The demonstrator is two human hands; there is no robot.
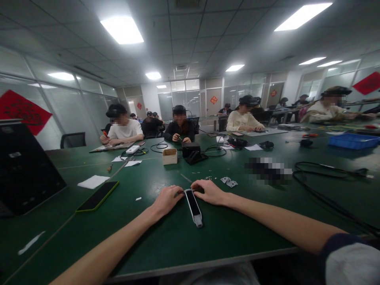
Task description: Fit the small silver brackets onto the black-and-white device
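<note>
A slim, long handheld device (pixel 193 206) with a black face, white rim and grey near end lies on the green table in front of me. Its exact kind does not show. My left hand (pixel 168 200) is closed, its fingertips pinched at the device's far left corner. On the opposite side, my right hand (pixel 211 193) has thumb and fingers curled together at the far right corner. Any small part between the fingertips is too small to make out. Just beyond my right hand lie small metal pieces (pixel 208 178) and grey hinge-like plates (pixel 229 182).
To the left are a phone (pixel 97 196) with a green edge, white paper (pixel 93 181) and a black computer case (pixel 28 170). Ahead stand a small cardboard box (pixel 170 157) and a black stand (pixel 192 152). Black cables (pixel 314 186) and a blue tray (pixel 353 141) lie right. Several people sit beyond.
</note>
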